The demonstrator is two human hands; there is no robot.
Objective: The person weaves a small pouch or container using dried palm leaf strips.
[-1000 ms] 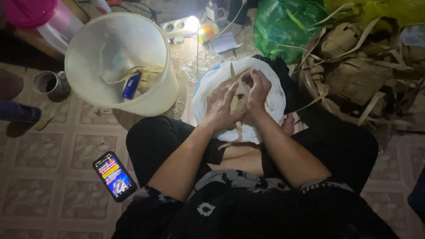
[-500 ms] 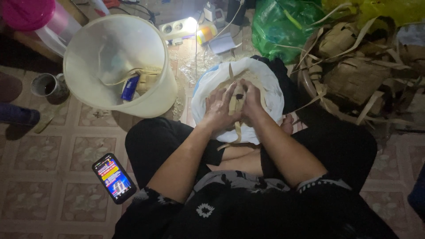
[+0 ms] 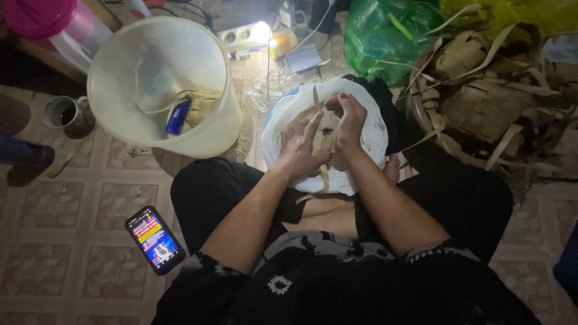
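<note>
Seated cross-legged on a patterned tile floor [image 3: 54,241], both hands raised over a white bag [image 3: 367,135] resting in the lap. Left hand [image 3: 299,146] spread, fingers fanned and pressed against a pale woven leaf strip [image 3: 321,150] that runs upright between the two hands and hangs down over the bag's front. Right hand [image 3: 346,123] curled, fingers bent inward around the top of the same strip, thumb side toward the left hand; closed on it as far as can be told, though the exact pinch is hidden by the knuckles. Small dark spot on the strip between the hands, too small to identify. To the left, a large cream bucket [image 3: 211,129] tipped toward the camera, holding a blue packet [image 3: 178,116] and some loose strips. Beside it, a small metal cup [image 3: 67,114]. On the floor near the left knee, a lit phone [image 3: 155,239], screen up. Beyond the bag, a white power strip [image 3: 241,36] under bright light and a green plastic bag [image 3: 385,36]. To the right, a heap of dried leaf baskets [image 3: 481,102] and tangled strips.
</note>
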